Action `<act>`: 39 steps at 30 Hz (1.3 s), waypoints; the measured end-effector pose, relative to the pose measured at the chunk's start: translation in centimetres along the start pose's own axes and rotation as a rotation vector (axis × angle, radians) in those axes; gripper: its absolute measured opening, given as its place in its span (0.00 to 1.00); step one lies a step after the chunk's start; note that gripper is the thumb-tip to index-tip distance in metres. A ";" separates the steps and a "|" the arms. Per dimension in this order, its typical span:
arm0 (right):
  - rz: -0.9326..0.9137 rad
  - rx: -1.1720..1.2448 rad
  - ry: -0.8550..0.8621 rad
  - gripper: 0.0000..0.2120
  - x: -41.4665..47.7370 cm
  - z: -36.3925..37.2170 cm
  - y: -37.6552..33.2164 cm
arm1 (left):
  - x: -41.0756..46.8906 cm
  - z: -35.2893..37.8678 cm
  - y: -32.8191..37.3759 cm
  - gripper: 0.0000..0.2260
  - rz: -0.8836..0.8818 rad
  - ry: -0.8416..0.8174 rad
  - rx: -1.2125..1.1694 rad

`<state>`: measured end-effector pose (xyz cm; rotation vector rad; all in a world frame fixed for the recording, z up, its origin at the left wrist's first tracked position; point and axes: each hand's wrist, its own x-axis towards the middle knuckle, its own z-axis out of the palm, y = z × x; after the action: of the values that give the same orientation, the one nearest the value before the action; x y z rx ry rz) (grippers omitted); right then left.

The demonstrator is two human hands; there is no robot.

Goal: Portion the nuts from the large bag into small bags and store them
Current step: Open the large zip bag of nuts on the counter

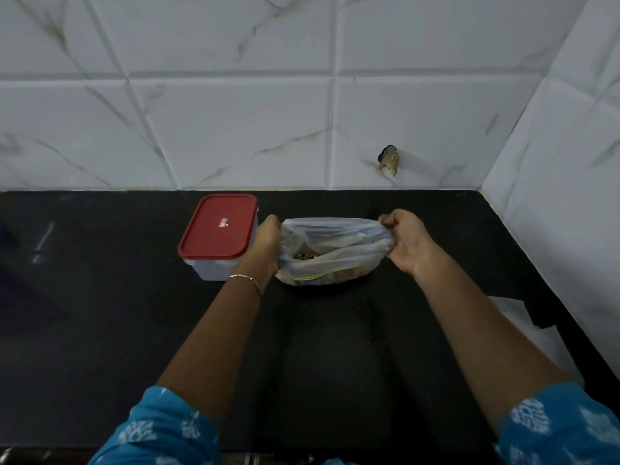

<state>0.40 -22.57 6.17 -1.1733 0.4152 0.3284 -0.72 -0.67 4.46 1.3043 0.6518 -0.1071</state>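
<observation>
Opening step, by the look: large bag of nuts sits on the bench beside a red-lidded box, left hand and right hand each with grip pinched on its mouth, holding it wide; next move likely calls for a small bag, none in view
</observation>
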 end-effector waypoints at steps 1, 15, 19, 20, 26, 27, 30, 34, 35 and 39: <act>-0.023 -0.090 -0.042 0.08 -0.2 0.0 0.2 | 0.1 -0.1 -0.1 0.12 0.042 -0.002 0.054; -0.372 -0.728 -0.014 0.19 -0.7 -0.7 2.5 | -1.0 -0.6 -2.4 0.15 0.883 0.096 0.937; -0.223 -0.581 -0.035 0.19 -0.4 -0.7 2.2 | 0.9 -1.1 -2.4 0.12 0.732 -0.013 1.018; -0.165 -0.485 -0.047 0.16 -0.4 -0.7 2.2 | 1.3 -1.2 -2.6 0.14 0.648 -0.064 0.970; 0.019 0.091 -0.024 0.05 1.2 -1.2 3.7 | 1.5 -1.6 -2.7 0.16 -0.011 -0.169 0.201; 0.018 0.121 -0.035 0.07 1.2 -1.2 4.2 | 1.5 -1.4 -2.9 0.16 -0.087 -0.162 0.093; 0.005 0.129 -0.111 0.10 1.1 -1.4 5.2 | 1.1 -0.7 -3.3 0.15 -0.141 -0.124 -0.053; -0.072 -0.050 -0.146 0.08 0.7 -1.7 5.4 | 1.0 -1.3 -3.9 0.12 -0.095 -0.127 -0.088; -0.109 -0.128 -0.095 0.07 0.4 -1.7 5.4 | 1.1 -1.4 -3.9 0.13 -0.061 -0.129 -0.082; -0.148 -0.270 0.138 0.22 -1.9 -1.1 7.0 | -0.4 -1.7 -4.2 0.20 0.064 0.013 0.012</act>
<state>-4.64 -21.23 1.03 -1.4882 0.4100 0.1776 -3.54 -0.41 0.89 1.3371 0.6205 -0.0500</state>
